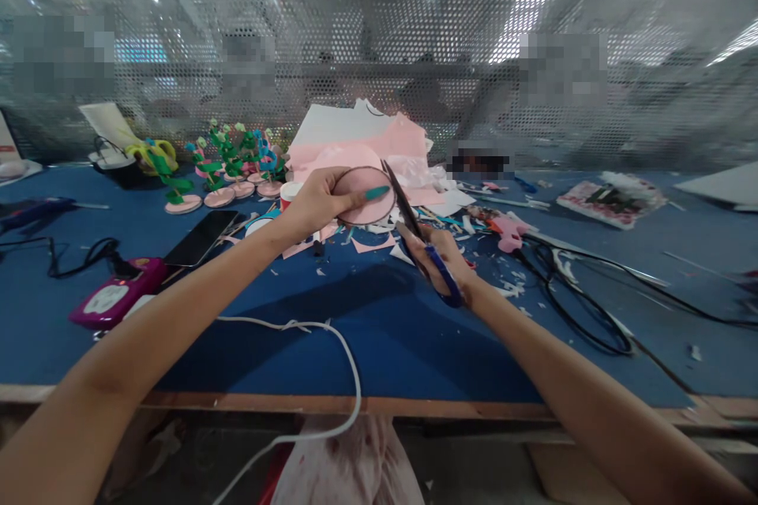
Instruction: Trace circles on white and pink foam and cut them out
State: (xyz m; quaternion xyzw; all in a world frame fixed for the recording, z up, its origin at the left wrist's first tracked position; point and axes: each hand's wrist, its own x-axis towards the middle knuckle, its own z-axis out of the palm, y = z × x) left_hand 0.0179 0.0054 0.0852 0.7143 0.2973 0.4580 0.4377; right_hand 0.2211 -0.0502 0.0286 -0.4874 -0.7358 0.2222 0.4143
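Observation:
My left hand [323,201] pinches a round pink disc [361,209] with a dark rim, its thumb with a green nail lying across the face. In my right hand [444,256] is a pair of scissors [408,213] with blue handles, my fingers through the loops. The dark blades point up and to the left, close beside the disc's right edge; whether they touch it I cannot tell. Beneath and behind both hands lie paper scraps [373,243] in pink, white and blue. Pink and white sheets [355,134] are heaped at the back.
Several small green plant models on pink round bases [219,197] stand at the back left. Nearer are a black phone [201,237] and a purple power box [118,292]. A pink glue gun [509,233] with a black cord lies right. A white cable [349,355] crosses the table's front edge.

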